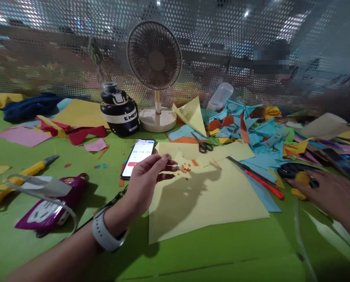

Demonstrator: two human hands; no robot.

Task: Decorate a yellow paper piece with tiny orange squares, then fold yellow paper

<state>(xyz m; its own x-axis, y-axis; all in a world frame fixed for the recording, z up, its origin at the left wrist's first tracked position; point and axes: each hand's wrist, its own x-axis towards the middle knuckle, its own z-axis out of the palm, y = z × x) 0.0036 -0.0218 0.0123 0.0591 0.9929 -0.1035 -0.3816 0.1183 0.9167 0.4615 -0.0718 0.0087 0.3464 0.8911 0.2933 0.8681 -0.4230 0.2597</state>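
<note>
My left hand [149, 176], with a white watch band [106, 231] on its wrist, hovers over the left edge of a pale yellow paper sheet [210, 211]. Its fingers are loosely bent and apart, and I see nothing held. Just past the fingertips, several tiny orange paper bits [185, 168] are scattered on the sheet. At the right, my right hand [330, 196] closes around a small yellow object [301, 184], beside a dark oval thing [286, 170]. A pale cord [300, 231] runs down from there. The hand partly hides the yellow object, so its kind is unclear.
A phone [139, 156] showing a timer lies behind my left hand. Scissors [204, 145], a red-and-black cutter [263, 182], a yellow cutter [19, 178] and a purple corded device [55, 205] lie around. Behind stand a black bottle [118, 111] and fan [157, 117]; coloured paper [260, 135] piles up right.
</note>
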